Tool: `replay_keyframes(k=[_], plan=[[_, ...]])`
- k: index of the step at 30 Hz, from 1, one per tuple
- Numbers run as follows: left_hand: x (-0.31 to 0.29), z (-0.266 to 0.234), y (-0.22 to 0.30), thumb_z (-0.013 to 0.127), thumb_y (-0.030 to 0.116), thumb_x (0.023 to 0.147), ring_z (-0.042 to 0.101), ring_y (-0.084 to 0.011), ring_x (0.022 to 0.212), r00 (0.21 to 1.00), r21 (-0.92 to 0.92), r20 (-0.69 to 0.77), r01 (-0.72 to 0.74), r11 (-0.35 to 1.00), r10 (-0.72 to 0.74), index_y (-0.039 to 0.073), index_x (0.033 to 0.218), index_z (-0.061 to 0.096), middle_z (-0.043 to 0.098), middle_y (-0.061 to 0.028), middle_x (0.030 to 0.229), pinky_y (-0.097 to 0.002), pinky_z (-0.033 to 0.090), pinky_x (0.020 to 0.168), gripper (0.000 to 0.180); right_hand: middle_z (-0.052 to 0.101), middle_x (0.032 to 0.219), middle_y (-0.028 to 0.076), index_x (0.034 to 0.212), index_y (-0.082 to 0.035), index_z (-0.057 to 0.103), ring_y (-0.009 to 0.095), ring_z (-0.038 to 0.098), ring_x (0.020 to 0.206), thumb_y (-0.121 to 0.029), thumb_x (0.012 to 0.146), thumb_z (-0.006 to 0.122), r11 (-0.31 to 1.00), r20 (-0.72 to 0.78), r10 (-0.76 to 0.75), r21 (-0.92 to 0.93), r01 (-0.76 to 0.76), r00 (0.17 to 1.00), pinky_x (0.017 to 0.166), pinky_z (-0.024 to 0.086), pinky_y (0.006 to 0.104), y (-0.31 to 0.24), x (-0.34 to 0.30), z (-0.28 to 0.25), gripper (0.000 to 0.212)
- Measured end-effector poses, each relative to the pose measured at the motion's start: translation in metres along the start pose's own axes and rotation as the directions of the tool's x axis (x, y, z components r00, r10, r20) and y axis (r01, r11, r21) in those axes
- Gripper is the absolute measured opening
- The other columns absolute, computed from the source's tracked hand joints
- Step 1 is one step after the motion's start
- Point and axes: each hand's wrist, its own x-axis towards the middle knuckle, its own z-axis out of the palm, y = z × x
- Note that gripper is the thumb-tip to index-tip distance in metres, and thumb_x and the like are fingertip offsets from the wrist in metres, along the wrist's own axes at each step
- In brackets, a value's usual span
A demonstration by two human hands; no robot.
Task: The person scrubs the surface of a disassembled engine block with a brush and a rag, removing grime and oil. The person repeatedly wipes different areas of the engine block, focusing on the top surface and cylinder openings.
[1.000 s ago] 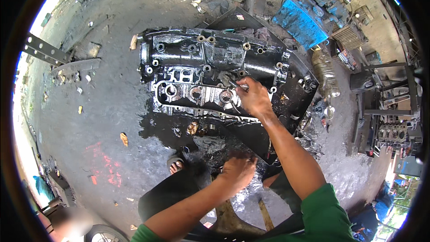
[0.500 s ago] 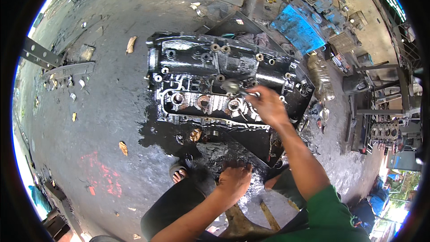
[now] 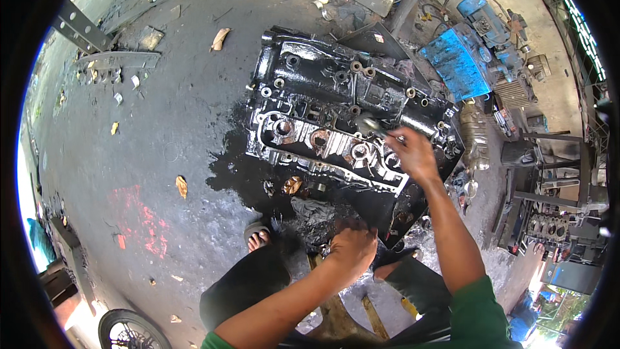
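A black, wet, oily engine block lies on its side on a dark sheet, with bare metal and rust along its near face. My right hand is over the right half of the block, fingers closed around a short tool with a rounded grey head. The tool's head is just above or on the block's surface; blur hides its exact kind. My left hand hangs between my knees, near a dark crumpled rag. Its fingers are curled in, and whatever they may hold is hidden.
A blue machine with a motor stands at the far right. Beside it are metal racks and a block with round holes. A dark wet patch spreads left of the engine block. A wheel shows at the lower left.
The whole view has shifted and turned, so the block appears farther right and tilted. My right hand stays over the block with the tool; my left hand remains curled near my knees.
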Motion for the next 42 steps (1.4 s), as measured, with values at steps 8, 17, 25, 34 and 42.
replay_keyframes(k=[8, 17, 25, 34, 42], plan=[[0.005, -0.014, -0.03, 0.055, 0.017, 0.087, 0.061, -0.0337, 0.106, 0.992, -0.026, -0.063, 0.104, 0.994, -0.106, 0.003, 0.111, 0.063, 0.065, -0.0161, 0.106, -0.0499, 0.05, 0.086, 0.029, 0.07, 0.085, 0.014, 0.101, -0.008, 0.067, 0.025, 0.068, 0.076, -0.033, 0.089, 0.068, 0.998, -0.073, -0.043, 0.039, 0.046, 0.996, 0.069, 0.052, 0.0381, -0.007, 0.006, 0.028, 0.027], [-0.005, -0.03, -0.028, 0.057, 0.018, 0.083, 0.062, -0.0288, 0.098, 0.992, -0.009, -0.087, 0.09, 0.996, -0.09, 0.004, 0.103, 0.065, 0.065, -0.0141, 0.101, -0.0444, 0.049, 0.081, 0.026, 0.071, 0.087, 0.015, 0.103, -0.004, 0.067, 0.024, 0.069, 0.076, -0.03, 0.088, 0.069, 0.969, -0.111, -0.217, 0.1, 0.228, 0.97, 0.07, 0.051, 0.0382, -0.04, -0.012, 0.019, 0.03], [-0.015, -0.047, -0.036, 0.059, 0.019, 0.083, 0.061, -0.0319, 0.101, 0.993, 0.024, 0.055, 0.105, 0.994, -0.106, 0.003, 0.103, 0.066, 0.065, -0.0154, 0.102, -0.047, 0.048, 0.084, 0.027, 0.065, 0.075, 0.015, 0.105, -0.008, 0.068, 0.021, 0.061, 0.064, -0.026, 0.088, 0.069, 0.971, -0.193, -0.115, 0.184, 0.151, 0.974, 0.062, 0.047, 0.0363, -0.039, -0.021, 0.04, 0.025], [-0.029, -0.065, -0.046, 0.06, 0.021, 0.083, 0.059, -0.0393, 0.108, 0.972, -0.024, 0.211, 0.108, 0.994, -0.101, 0.0, 0.109, 0.066, 0.064, -0.0209, 0.109, -0.0507, 0.053, 0.08, 0.034, 0.048, 0.063, -0.002, 0.114, -0.006, 0.059, 0.004, 0.036, 0.042, -0.015, 0.093, 0.065, 0.644, 0.079, 0.138, 0.75, -0.15, 0.987, 0.035, 0.024, 0.022, -0.075, -0.031, 0.049, 0.023], [-0.041, -0.074, -0.039, 0.063, 0.028, 0.085, 0.058, -0.032, 0.111, 0.972, -0.11, 0.188, 0.164, 0.98, -0.142, 0.003, 0.113, 0.065, 0.064, -0.0155, 0.113, -0.0504, 0.042, 0.097, 0.037, 0.048, 0.064, 0.0, 0.114, -0.003, 0.056, 0.005, 0.034, 0.04, -0.007, 0.091, 0.06, 0.663, 0.067, 0.223, 0.721, -0.202, 0.972, 0.033, 0.023, 0.0229, -0.075, -0.026, 0.041, 0.024]])
